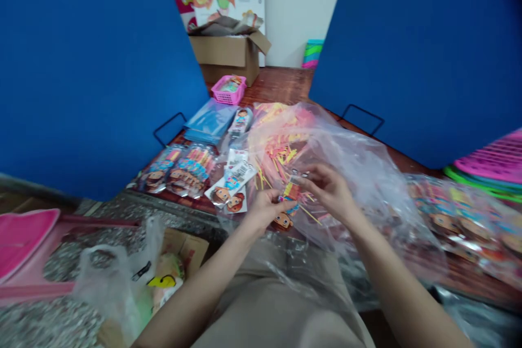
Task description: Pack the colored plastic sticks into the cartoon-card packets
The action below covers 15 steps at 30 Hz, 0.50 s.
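Observation:
Between my hands is a small packet (292, 190) with a cartoon face at its lower end and yellow, red and blue on its front. My left hand (265, 209) is closed on its lower left side, thumb across the front. At its top edge, my right hand (328, 189) pinches with thumb and fingertips. Beneath them spreads a large clear plastic bag (362, 168), holding loose yellow and pink sticks (281, 141). Left of my left hand lie cartoon-printed cards (230, 185), overlapping. Blur hides the finer details of the packet.
Filled packets lie left (191, 168) and right (460, 206). Blue plastic sleeves (212, 122), a pink basket (229, 95) and a cardboard box (222, 51) stand farther back. Blue panels (89, 65) flank both sides. A pink stool (28, 244) and white carrier bag (106, 272) are lower left.

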{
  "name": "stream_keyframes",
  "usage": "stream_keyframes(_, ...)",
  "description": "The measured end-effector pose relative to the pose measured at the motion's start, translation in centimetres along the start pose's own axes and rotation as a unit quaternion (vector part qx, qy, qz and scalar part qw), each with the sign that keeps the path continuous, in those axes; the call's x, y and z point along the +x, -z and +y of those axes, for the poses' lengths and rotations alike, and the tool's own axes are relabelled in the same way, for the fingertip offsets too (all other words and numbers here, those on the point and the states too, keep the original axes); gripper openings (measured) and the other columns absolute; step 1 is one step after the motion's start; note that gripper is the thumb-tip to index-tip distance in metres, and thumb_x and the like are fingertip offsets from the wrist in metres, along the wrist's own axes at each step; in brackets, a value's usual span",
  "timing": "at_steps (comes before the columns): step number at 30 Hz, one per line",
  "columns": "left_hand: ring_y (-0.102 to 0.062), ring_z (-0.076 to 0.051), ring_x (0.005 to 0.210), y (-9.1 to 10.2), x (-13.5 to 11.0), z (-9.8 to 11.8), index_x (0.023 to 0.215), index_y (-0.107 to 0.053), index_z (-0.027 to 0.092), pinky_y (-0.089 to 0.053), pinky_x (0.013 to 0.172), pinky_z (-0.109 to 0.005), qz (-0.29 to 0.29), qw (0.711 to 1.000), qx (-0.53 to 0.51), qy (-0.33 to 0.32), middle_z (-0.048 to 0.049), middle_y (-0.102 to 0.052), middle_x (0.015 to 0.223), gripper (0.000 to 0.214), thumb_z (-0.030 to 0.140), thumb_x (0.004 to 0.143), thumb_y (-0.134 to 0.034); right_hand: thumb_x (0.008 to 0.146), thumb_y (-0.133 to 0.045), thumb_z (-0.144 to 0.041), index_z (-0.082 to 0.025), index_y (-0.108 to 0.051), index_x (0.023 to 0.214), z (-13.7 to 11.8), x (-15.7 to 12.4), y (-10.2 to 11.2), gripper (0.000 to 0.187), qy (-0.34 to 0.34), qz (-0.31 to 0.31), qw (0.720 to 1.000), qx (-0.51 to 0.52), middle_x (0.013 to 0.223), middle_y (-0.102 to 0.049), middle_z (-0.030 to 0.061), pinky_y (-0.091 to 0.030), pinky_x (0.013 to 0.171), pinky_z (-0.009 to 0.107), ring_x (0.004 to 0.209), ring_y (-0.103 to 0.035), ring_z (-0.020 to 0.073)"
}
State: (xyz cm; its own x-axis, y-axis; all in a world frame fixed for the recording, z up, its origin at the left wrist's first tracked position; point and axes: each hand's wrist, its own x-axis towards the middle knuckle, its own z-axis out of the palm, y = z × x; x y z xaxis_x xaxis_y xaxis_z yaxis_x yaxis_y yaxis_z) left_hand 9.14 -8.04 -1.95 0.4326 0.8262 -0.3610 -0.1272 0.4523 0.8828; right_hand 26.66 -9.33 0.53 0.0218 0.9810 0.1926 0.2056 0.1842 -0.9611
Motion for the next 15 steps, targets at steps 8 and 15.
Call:
stream_keyframes(8,-0.059,-0.015,0.052,12.8,-2.3,9.0,0.074,-0.072,0.014,-0.045,0.054,-0.026,0.187,0.969,0.121,-0.102,-0.0044,-0.07,0.065,0.042,0.036,0.042,-0.089,0.08,-0.066,-0.05,-0.02,-0.06,0.109,2.5,-0.5,0.4,0.041,-0.049,-0.02,0.998,-0.026,0.078,-0.068,0.0056,-0.05,0.058,0.03,0.067,-0.063,0.0192)
stream_keyframes(15,-0.054,-0.019,0.046,27.5,-1.2,14.4,0.058,-0.06,0.016,-0.039,0.051,-0.029,0.373,0.86,0.348,0.003,0.0015,-0.053,0.042,0.041,0.038,0.039,-0.088,0.085,-0.057,-0.051,-0.019,-0.065,0.098,4.0,-0.3,-0.4,0.035,-0.025,-0.067,0.989,-0.127,0.078,-0.07,0.0064,-0.049,0.062,0.03,0.068,-0.063,0.0198)
